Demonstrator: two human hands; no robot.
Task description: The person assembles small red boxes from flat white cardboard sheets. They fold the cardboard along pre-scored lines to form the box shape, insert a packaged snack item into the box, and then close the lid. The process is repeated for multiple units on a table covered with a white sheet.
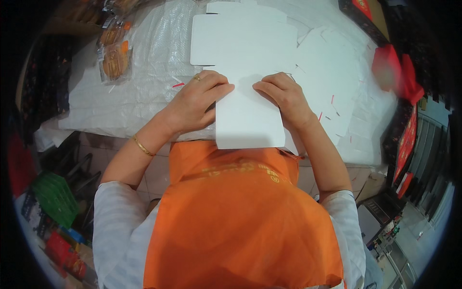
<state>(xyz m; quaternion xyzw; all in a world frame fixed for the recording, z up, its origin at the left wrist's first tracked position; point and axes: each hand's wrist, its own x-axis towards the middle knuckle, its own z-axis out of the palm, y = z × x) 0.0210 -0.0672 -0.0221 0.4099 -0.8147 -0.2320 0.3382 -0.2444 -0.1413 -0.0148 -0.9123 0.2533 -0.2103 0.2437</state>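
Observation:
A white cardboard box blank [248, 45] lies partly unfolded in front of me, its near panel [248, 120] reaching over the table's front edge toward my orange apron. My left hand [204, 96] is closed on the left edge of this blank, thumb and fingers pinched together. On the other side my right hand [284, 96] pinches the right edge, fingers curled down. Both hands are level with each other, a short gap of white card between them. What lies under the curled fingers is hidden.
Clear packs of round baked goods [115, 60] lie at the far left on a white woven sheet [149, 58]. More flat white blanks [332, 82] with thin red and dark scraps spread to the right. Past them sit a red cloth-like item [402, 74] and dark patterned boxes [365, 17].

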